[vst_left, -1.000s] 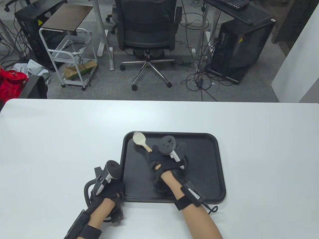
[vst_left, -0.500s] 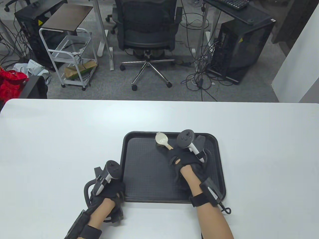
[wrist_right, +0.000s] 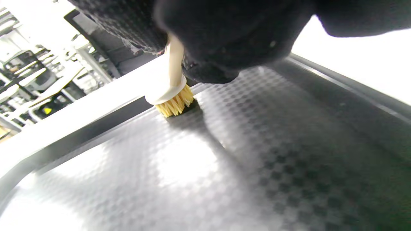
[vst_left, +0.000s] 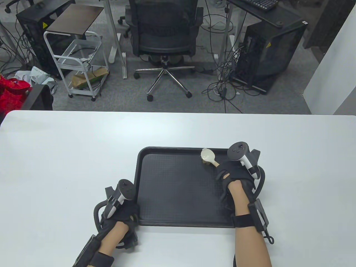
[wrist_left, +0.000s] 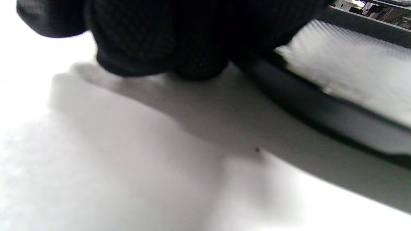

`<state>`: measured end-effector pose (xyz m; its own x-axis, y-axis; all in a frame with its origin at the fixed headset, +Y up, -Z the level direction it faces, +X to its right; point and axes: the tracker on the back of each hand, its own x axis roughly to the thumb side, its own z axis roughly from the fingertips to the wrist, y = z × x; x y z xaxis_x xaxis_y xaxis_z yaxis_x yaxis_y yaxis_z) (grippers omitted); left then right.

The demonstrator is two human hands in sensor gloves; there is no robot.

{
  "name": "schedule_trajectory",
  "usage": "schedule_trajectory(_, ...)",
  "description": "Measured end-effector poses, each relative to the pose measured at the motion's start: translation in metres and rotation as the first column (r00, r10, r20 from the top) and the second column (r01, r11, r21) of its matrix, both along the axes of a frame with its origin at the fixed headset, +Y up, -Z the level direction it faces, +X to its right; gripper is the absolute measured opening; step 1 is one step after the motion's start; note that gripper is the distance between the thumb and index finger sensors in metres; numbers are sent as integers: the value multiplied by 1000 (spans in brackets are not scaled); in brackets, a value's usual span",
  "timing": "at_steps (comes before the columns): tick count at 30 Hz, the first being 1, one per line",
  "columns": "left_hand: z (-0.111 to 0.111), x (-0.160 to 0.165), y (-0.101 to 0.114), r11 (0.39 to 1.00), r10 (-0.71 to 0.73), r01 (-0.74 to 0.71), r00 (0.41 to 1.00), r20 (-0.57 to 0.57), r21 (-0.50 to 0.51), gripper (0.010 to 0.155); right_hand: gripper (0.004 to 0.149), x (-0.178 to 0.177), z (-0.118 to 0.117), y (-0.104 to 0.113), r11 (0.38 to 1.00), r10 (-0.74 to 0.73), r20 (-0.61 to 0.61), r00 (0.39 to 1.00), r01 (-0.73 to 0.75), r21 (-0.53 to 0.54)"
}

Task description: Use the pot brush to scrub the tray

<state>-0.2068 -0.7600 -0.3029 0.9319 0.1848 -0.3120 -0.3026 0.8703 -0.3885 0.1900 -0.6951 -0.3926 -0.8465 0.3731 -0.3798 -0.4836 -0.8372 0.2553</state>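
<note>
Now right hand scrubs — tray.

Pot brush stands in the tray's far right corner, on the table.

No words, brand names or numbers can be read in any of the three views. The only signs are two small yellow triangular warning stickers in the table view: one on the side of the black computer case in the upper left of the frame, and one on the black computer case in the upper right. Their symbols are too small to make out. In the right wrist view a similar yellow triangle shows on a blurred dark box at the left edge, also unreadable. The left wrist view carries no markings.
</note>
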Motion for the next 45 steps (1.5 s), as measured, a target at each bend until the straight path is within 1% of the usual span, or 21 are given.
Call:
schedule_trajectory(7,0,0,0,1000,-2,2,1000,0,-3,60,54,35,4,2,999,-29,59,998,31,-32)
schedule_trajectory(12,0,0,0,1000,-4,4,1000,0,-3,60,54,51,8,3,998,-21,91,996,26,-52)
schedule_trajectory(16,0,0,0,1000,-3,3,1000,-1,-2,60,54,57,10,5,999,3,122,992,4,-53)
schedule_trajectory(18,0,1,0,1000,-6,6,1000,-1,-4,60,54,55,11,7,998,11,121,993,-4,-56)
schedule_trajectory(20,0,0,0,1000,-3,3,1000,-1,-5,60,54,48,11,14,999,27,101,995,-24,-28)
schedule_trajectory(24,0,1,0,1000,-7,7,1000,0,-3,60,54,27,11,25,999,-4,22,1000,3,43)
schedule_trajectory(26,0,0,0,1000,-3,3,1000,0,-4,60,54,10,11,30,992,-92,-51,994,96,83)
schedule_trajectory(28,0,0,0,1000,-1,1,1000,-1,-1,60,54,-14,11,34,977,-171,-143,975,187,104)
schedule_trajectory(29,0,1,0,1000,-4,4,1000,0,-1,60,54,-23,12,35,974,-183,-171,968,203,104)
schedule_trajectory(31,0,1,0,1000,-7,7,1000,0,-3,60,54,-52,13,35,965,-208,-259,943,241,103)
schedule_trajectory(33,0,0,0,1000,-1,1,1000,-1,-1,60,54,-73,14,33,960,-215,-298,930,257,110)
schedule_trajectory(35,0,1,0,1000,-2,2,1000,0,1,60,54,-96,15,28,959,-204,-330,922,256,122)
schedule_trajectory(39,0,0,0,1000,-1,1,1000,0,0,60,54,-142,21,11,964,-144,-377,915,216,156)
schedule_trajectory(42,0,1,0,1000,-5,5,1000,1,2,60,55,-164,25,-3,960,-108,-378,919,195,201)
schedule_trajectory(45,0,0,0,1000,0,0,1000,2,2,60,55,-178,26,-15,963,-107,-400,910,195,186)
